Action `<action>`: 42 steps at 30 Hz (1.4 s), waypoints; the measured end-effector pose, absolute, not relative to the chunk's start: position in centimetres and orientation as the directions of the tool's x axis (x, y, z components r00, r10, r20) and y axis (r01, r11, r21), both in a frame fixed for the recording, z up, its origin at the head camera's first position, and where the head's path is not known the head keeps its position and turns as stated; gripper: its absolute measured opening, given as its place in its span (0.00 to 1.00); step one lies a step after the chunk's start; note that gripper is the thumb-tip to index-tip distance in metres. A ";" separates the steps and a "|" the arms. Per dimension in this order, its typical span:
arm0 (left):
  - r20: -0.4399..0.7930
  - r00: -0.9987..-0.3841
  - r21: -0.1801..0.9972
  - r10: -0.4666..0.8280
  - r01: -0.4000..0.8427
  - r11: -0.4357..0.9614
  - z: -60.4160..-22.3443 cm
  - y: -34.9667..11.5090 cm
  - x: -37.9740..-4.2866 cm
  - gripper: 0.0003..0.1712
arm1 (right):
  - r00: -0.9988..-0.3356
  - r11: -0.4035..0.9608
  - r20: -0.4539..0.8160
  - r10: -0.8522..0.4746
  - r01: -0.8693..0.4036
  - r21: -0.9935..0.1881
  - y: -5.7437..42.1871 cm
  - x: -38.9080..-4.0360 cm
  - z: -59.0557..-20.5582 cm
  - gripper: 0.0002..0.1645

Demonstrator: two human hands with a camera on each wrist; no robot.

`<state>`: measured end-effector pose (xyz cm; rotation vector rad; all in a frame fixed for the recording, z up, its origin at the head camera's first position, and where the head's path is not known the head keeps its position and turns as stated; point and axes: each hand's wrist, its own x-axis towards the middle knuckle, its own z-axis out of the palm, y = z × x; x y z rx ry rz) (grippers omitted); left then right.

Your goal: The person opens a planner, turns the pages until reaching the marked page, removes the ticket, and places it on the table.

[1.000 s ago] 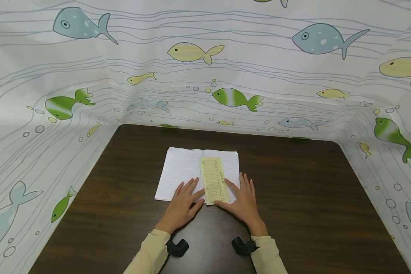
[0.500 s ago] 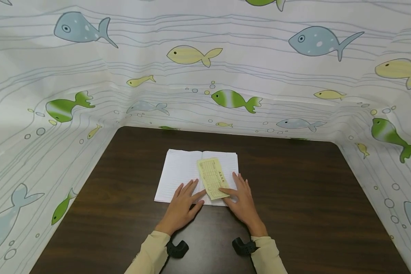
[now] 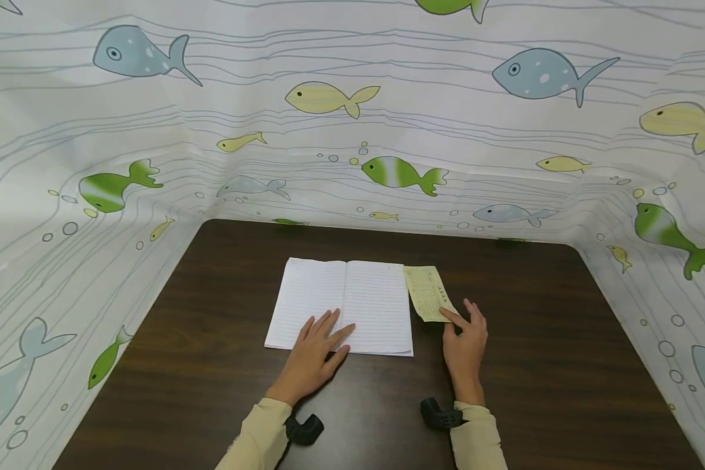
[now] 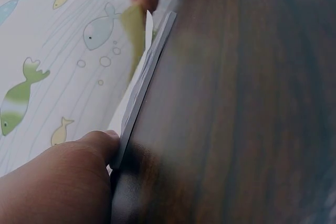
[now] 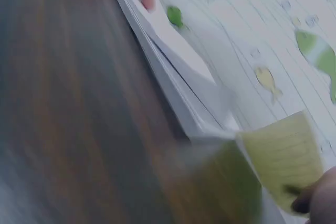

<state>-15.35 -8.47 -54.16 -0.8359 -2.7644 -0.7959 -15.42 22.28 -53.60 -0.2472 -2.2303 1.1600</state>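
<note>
A lined notebook lies open on the dark table, its two pages blank. My left hand rests spread across the lower part of the left page and the fold, with its thumb at the front edge. To the right of the notebook, my right hand pinches the lower right corner of a thin yellow printed paper slip. The slip's upper left corner is close by the notebook's right edge. In the right wrist view the slip bends in the fingers beside the notebook's corner.
The brown wooden table extends around the notebook on every side. White cloth with printed fish encloses its back and both sides. A black camera is strapped to the left wrist, another to the right.
My right hand has drawn the yellow slip off the notebook to the right, uncovering the right page. The left hand has stayed on the notebook.
</note>
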 end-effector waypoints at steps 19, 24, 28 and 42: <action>0.316 -0.819 0.425 0.480 0.574 0.700 -54.2 -8.4 -15.4 0.26 | -0.853 0.745 0.353 0.384 0.060 -0.665 24.4 -14.6 -53.3 0.29; 0.300 -0.823 0.424 0.482 0.568 0.706 -54.2 -8.5 -15.4 0.26 | -0.869 0.744 0.317 0.380 0.084 -0.663 24.3 -14.6 -53.2 0.30; 0.291 -0.825 0.431 0.484 0.565 0.704 -54.1 -8.5 -15.3 0.27 | -0.849 0.753 0.361 0.385 0.064 -0.655 24.3 -14.6 -53.2 0.30; 0.306 -0.821 0.424 0.482 0.571 0.703 -54.0 -8.6 -15.2 0.27 | -0.916 0.677 0.395 0.061 -0.253 -0.691 21.9 -15.2 -53.7 0.22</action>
